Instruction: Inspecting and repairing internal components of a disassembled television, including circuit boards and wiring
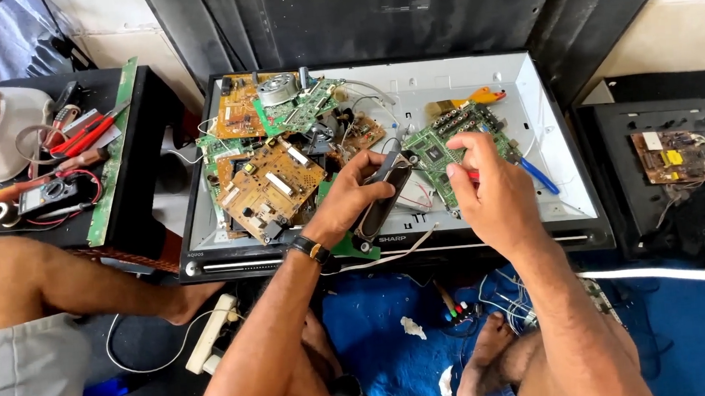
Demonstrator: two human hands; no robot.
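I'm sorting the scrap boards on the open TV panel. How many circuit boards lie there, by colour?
Brown circuit boards: 4, including a large one and one at the back
Green circuit boards: 3, including one under the right hand and one at the back
Total: 7; the pile overlaps, so hidden ones may be missed.

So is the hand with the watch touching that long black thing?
Touching. The head view shows the left hand with its fingers wrapped around the long black speaker, holding it over the open television back.

A long, narrow black speaker (381,198) lies tilted across the opened television's lower edge, beside a green circuit board (448,151) lying flat
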